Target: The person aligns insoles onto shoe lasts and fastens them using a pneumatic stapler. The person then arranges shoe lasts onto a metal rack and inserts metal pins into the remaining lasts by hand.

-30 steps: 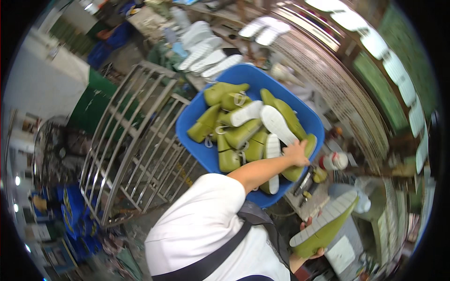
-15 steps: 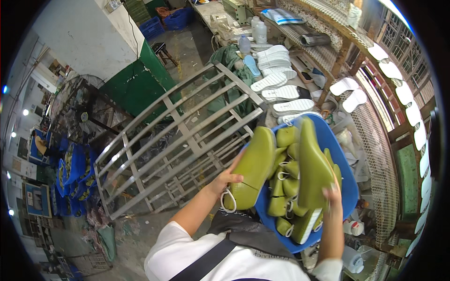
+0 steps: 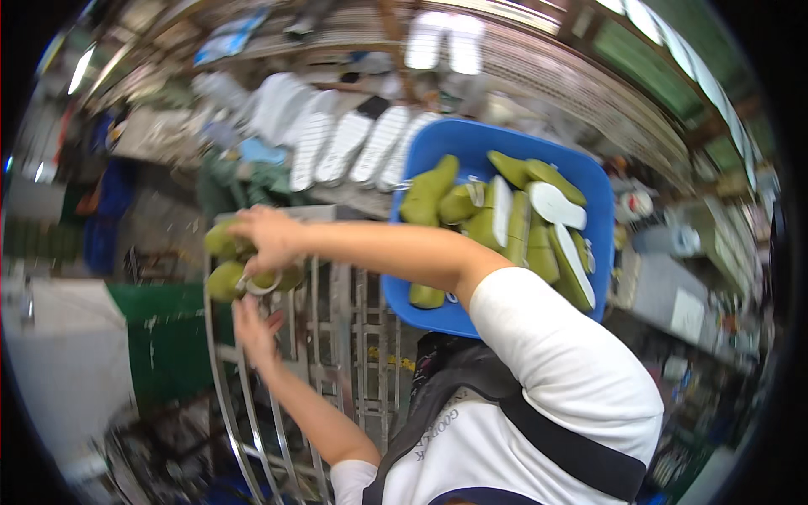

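Observation:
Two olive-green shoe lasts, an upper one [image 3: 223, 241] and a lower one [image 3: 224, 282], lie side by side at the far end of the metal rack [image 3: 337, 337]. My right arm reaches across to the left, and my right hand [image 3: 273, 240] is closed over the lasts, beside a white cord loop [image 3: 263, 284]. Just below, my left hand [image 3: 257, 337] has its fingers stretched out, with thumb apart, close to the lower last; blur hides whether it touches. A blue tub [image 3: 602, 194] on the right holds several more green lasts, some with white soles or insoles.
White soles [image 3: 345, 147] stand in a row on the bench beyond the rack. A pair of white insoles [image 3: 446, 42] lies on the mesh shelf above. A green-and-white pillar [image 3: 160, 337] stands left of the rack. Bottles and a grey bench [image 3: 665, 286] are right of the tub.
My view has turned left. The two lasts held apart over the tub are now together at the rack's end, and my right arm has swung across to the left.

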The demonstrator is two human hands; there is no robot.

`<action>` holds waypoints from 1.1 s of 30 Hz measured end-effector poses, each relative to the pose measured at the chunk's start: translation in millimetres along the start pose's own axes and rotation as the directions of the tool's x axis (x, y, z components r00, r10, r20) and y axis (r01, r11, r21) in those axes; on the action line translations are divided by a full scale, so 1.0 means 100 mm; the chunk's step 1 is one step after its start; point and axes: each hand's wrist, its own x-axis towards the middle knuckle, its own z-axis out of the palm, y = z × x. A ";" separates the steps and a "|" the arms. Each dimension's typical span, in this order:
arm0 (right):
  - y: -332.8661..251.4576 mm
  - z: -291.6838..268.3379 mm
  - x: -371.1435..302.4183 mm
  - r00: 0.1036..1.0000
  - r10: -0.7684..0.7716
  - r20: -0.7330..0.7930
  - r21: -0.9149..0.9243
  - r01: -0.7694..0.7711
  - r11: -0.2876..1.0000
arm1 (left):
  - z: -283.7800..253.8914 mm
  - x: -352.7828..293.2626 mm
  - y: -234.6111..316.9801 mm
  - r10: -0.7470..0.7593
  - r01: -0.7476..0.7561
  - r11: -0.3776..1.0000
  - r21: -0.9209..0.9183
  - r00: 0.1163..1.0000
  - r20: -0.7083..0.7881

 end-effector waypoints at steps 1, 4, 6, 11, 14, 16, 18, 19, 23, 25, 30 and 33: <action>-0.04 -0.03 -0.32 0.947 -0.157 -0.281 -0.054 0.148 0.988 | -0.08 -0.03 -0.02 0.065 -0.068 0.997 -0.026 0.994 -0.085; 0.16 -0.84 -1.64 0.872 -0.168 -0.459 -0.057 0.160 0.985 | 0.56 -0.55 0.52 0.543 -0.602 0.795 -0.073 0.761 -0.356; 0.61 -1.34 -2.55 0.789 -0.004 -0.615 -0.190 -0.144 0.971 | 0.98 -0.79 0.66 0.690 -0.713 0.689 -0.129 0.700 -0.185; 1.24 -2.16 -4.51 0.485 0.758 -0.436 -0.411 -0.857 0.311 | 2.80 -1.33 0.35 0.290 -0.459 0.888 -0.025 0.518 0.805; 1.59 -2.22 -4.82 0.692 0.598 -0.404 -0.648 -0.678 0.347 | 3.77 -1.41 0.05 0.222 -0.843 0.492 0.219 0.365 0.904; 1.72 -2.33 -4.85 0.707 0.622 -0.336 -0.611 -0.667 0.427 | 4.22 -1.51 0.06 -0.205 -0.851 0.204 0.484 0.447 0.871; 1.81 -2.39 -4.89 0.744 0.611 -0.272 -0.561 -0.638 0.528 | 4.38 -1.31 -0.03 -0.231 -0.873 0.179 0.453 0.410 0.882; 1.82 -2.41 -4.88 0.751 0.614 -0.242 -0.572 -0.622 0.534 | 4.38 -1.18 -0.08 -0.262 -0.900 0.151 0.409 0.363 0.894; 1.67 -2.63 -4.79 0.768 0.592 -0.245 -0.427 -0.634 0.645 | 4.13 -0.83 -0.19 -0.175 -0.868 0.369 0.332 0.286 0.942; 1.60 -2.78 -4.74 0.774 0.568 -0.279 -0.327 -0.633 0.702 | 3.82 -0.85 -0.06 -0.299 -0.195 0.919 0.342 0.220 0.928; 1.24 -2.88 -4.38 0.725 0.654 -0.213 0.527 -0.478 0.702 | 2.49 -1.54 0.00 0.159 0.861 0.447 -0.244 0.192 0.968; 0.58 -2.60 -4.01 0.924 0.350 0.155 0.980 -0.099 -0.171 | 1.82 -1.67 0.09 0.331 0.887 0.186 -0.423 0.349 0.877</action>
